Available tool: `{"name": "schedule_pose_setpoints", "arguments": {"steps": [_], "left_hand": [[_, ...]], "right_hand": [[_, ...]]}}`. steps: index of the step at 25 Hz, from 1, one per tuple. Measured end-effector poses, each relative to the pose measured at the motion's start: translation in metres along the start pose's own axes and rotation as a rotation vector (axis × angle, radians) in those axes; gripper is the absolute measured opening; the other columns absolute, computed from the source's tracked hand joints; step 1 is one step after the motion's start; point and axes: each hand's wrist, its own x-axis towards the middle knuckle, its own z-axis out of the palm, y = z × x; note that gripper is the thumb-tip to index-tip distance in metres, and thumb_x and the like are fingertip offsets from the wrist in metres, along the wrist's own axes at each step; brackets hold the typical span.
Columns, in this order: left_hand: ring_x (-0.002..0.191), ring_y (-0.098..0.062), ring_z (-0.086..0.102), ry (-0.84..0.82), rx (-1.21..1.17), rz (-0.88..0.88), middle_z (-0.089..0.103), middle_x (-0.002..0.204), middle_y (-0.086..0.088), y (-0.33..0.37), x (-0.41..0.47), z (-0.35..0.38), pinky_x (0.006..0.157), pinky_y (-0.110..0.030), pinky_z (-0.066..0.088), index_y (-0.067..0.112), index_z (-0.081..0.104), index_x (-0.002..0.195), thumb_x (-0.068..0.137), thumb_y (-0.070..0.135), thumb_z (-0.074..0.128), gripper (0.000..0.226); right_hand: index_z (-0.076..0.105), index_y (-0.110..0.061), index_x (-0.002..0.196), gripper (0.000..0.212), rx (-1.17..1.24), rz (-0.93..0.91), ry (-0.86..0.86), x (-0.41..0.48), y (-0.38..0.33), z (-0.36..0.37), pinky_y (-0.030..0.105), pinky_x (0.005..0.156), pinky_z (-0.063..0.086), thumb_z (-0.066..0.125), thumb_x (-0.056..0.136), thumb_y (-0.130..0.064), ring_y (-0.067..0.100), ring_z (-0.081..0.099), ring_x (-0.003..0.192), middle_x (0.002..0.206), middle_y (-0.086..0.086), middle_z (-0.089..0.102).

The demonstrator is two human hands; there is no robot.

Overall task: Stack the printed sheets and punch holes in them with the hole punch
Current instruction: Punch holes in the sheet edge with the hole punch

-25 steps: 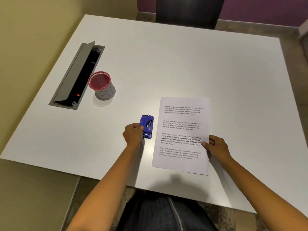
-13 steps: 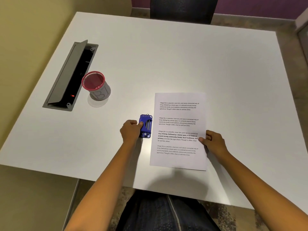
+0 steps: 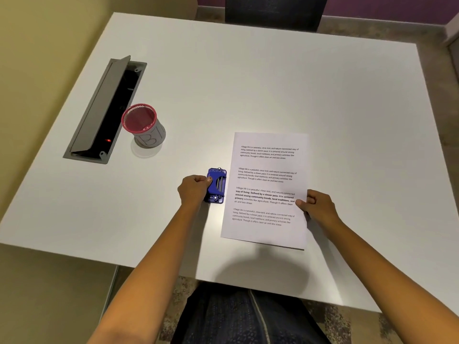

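Your left hand (image 3: 193,191) covers the near-left side of the small blue metal hole punch (image 3: 215,186), its grip curled tight onto it; no brand reads there. Just right of the punch, the white printed sheets (image 3: 267,189) lie on the white bench (image 3: 248,83), paragraphs beginning "Village life is a peaceful". Your right hand (image 3: 316,207) pinches their right edge, hiding it.
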Motion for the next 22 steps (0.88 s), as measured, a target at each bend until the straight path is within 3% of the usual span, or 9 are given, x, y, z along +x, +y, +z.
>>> {"name": "schedule_pose_setpoints", "arguments": {"steps": [2,5,9,11,16,20,22], "left_hand": [[0.085,-0.024,0.059,0.004,-0.012,-0.002,0.065,0.092,-0.007,-0.001,0.001,0.0,0.093,-0.041,0.053,0.009,0.065,0.088,0.088,0.018,0.067,0.009],[0.085,-0.024,0.06,0.006,-0.024,-0.012,0.065,0.092,-0.007,-0.001,0.0,0.0,0.093,-0.041,0.053,0.009,0.066,0.089,0.088,0.017,0.067,0.008],[0.085,-0.024,0.061,0.006,-0.04,-0.023,0.066,0.093,-0.008,-0.001,0.001,0.0,0.093,-0.04,0.054,0.006,0.069,0.094,0.087,0.017,0.068,0.013],[0.085,-0.025,0.062,0.008,-0.049,-0.03,0.068,0.096,-0.01,-0.002,0.002,0.0,0.093,-0.04,0.054,0.006,0.069,0.094,0.087,0.017,0.068,0.013],[0.085,-0.025,0.062,0.019,-0.055,-0.033,0.071,0.106,-0.014,-0.001,0.001,0.0,0.093,-0.039,0.054,0.007,0.07,0.094,0.087,0.017,0.069,0.013],[0.097,-0.033,0.067,0.017,-0.069,-0.046,0.071,0.108,-0.016,-0.001,0.001,0.0,0.096,-0.042,0.053,0.01,0.068,0.089,0.086,0.016,0.07,0.008],[0.092,-0.029,0.066,0.013,-0.061,-0.042,0.072,0.107,-0.016,-0.001,0.0,-0.001,0.096,-0.043,0.053,0.011,0.066,0.086,0.086,0.017,0.07,0.007]], "right_hand": [[0.069,-0.006,0.105,0.02,-0.015,0.004,-0.009,0.0,0.001,0.001,0.041,0.077,0.054,0.067,0.085,-0.008,0.032,0.067,0.084,0.098,0.021,0.071],[0.068,-0.004,0.104,0.018,-0.019,0.012,-0.02,0.0,-0.001,0.007,0.038,0.068,0.05,0.066,0.086,-0.007,0.028,0.061,0.073,0.096,0.025,0.07],[0.07,-0.007,0.102,0.017,-0.009,0.012,-0.016,0.002,0.001,0.006,0.034,0.066,0.047,0.067,0.085,-0.008,0.022,0.057,0.067,0.074,0.003,0.065],[0.07,-0.008,0.1,0.015,0.018,0.008,-0.011,0.002,0.002,0.004,0.034,0.065,0.047,0.068,0.085,-0.008,0.023,0.057,0.069,0.071,0.002,0.062],[0.069,-0.008,0.105,0.02,0.025,-0.002,-0.03,0.002,-0.001,0.013,0.037,0.074,0.052,0.067,0.086,-0.008,0.028,0.066,0.083,0.098,0.016,0.073],[0.068,-0.009,0.112,0.027,0.042,-0.007,-0.052,0.0,-0.007,0.025,0.039,0.091,0.054,0.067,0.085,-0.007,0.026,0.069,0.096,0.107,0.009,0.074],[0.068,-0.008,0.111,0.026,0.032,-0.01,-0.062,0.0,-0.009,0.028,0.037,0.089,0.054,0.067,0.085,-0.007,0.025,0.068,0.095,0.102,0.006,0.074]]}}
